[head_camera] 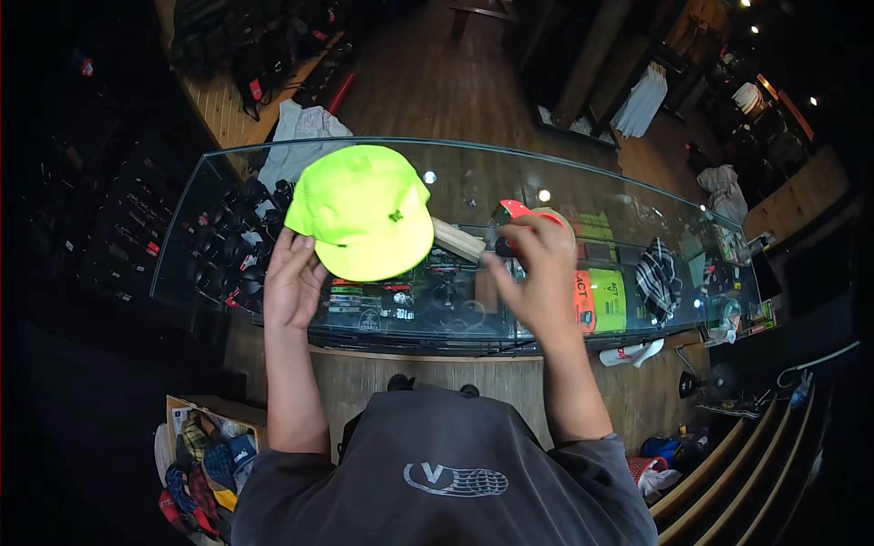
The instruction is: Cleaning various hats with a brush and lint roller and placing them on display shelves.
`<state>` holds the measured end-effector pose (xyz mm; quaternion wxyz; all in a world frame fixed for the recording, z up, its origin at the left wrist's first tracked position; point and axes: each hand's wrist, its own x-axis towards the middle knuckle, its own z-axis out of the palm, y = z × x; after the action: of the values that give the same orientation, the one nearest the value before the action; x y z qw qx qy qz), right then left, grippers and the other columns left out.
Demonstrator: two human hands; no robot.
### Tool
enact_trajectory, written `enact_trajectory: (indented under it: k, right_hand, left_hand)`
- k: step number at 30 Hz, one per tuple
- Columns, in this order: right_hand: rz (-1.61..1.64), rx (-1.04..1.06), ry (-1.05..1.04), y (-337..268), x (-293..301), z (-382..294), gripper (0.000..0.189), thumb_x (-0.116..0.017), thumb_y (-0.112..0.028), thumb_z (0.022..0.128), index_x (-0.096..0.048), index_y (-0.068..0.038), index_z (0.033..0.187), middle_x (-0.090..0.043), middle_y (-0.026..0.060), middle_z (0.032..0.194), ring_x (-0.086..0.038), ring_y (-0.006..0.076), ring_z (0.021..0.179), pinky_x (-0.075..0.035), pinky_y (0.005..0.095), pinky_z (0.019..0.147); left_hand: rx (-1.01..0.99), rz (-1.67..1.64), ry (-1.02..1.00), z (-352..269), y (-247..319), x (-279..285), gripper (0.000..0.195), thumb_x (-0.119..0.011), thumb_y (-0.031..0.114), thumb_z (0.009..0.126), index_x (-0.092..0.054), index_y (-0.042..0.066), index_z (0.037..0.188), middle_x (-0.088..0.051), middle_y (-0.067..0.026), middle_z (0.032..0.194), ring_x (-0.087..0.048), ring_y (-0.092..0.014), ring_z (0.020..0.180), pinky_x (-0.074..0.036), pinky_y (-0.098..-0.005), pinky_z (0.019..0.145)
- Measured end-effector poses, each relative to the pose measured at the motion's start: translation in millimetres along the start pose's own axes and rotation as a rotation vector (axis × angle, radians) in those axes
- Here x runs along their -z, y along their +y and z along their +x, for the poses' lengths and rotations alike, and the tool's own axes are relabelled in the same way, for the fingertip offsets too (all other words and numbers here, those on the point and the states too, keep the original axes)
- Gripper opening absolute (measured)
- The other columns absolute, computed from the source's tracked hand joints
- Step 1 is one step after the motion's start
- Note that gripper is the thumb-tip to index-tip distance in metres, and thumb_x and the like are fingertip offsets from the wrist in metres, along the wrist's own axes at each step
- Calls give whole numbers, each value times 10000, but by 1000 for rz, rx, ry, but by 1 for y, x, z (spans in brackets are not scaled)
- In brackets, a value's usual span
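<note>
A neon yellow cap (362, 205) is gripped at its lower left edge by my left hand (295, 280), above a glass display counter (450, 321). Its brim points down and to the right, with a small dark mark on the fabric. My right hand (543, 276) is spread with nothing in its grasp, over the counter's middle. Just behind its fingers is a red and black item (513, 208), partly hidden, beside a rounded tan edge. A pale wooden block (459, 240) lies between the cap and my right hand.
A black and white plaid cloth (659, 280) lies on the counter's right side. Orange and neon green packets (608, 300) show through the glass. Dark caps (225, 252) fill its left end. A cardboard box of caps (212, 457) stands at lower left; a light garment (300, 140) lies beyond the counter.
</note>
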<state>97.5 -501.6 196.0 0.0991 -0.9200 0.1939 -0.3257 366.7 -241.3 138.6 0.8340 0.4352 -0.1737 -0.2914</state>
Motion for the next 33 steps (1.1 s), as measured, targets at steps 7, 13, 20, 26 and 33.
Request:
enact_trajectory:
  k: [7, 13, 20, 26, 33]
  right_hand:
    - [172, -135, -260, -30, -45, 22, 513, -787, -93, 997, -666, -44, 1493, -757, 252, 1334, -720, 455, 1254, -589, 513, 1058]
    - [521, -144, 145, -45, -49, 5, 547, -839, -88, 990, -670, 4, 1503, -765, 247, 1398, -756, 390, 1296, -590, 461, 1094]
    - [623, 136, -112, -93, -60, 15, 475, -840, -51, 905, -762, -39, 1373, -775, 202, 1314, -750, 420, 1158, -618, 468, 991]
    - [381, -13, -132, -66, -47, 11, 439, -860, -50, 868, -781, -4, 1298, -781, 198, 1152, -776, 391, 1057, -623, 435, 927]
    - [531, 22, -344, -93, -61, 9, 448, -896, -98, 893, -788, -7, 1318, -792, 201, 1146, -787, 375, 1042, -617, 436, 922]
  left_hand:
    - [-127, 30, 162, -7, -5, -10, 548, -589, 43, 1172, -408, 30, 1690, -631, -152, 1616, -669, -250, 1435, -608, -412, 1154]
    - [-154, 38, 258, -37, -24, -22, 483, -630, 55, 1163, -501, 32, 1628, -681, -124, 1563, -717, -193, 1330, -630, -338, 1022]
    - [-2, 361, 131, -39, -20, -4, 431, -727, 60, 1114, -578, -17, 1510, -798, -143, 1328, -787, -164, 1087, -627, -294, 910]
    - [-440, 1084, 448, -57, -2, -29, 865, -953, 53, 862, -490, -14, 1589, -619, -209, 1451, -715, -299, 1205, -607, -405, 977]
    - [-528, 1225, 44, 2, -6, -15, 495, -902, 183, 917, -741, -39, 1328, -761, -237, 1295, -707, -443, 1235, -522, -522, 1167]
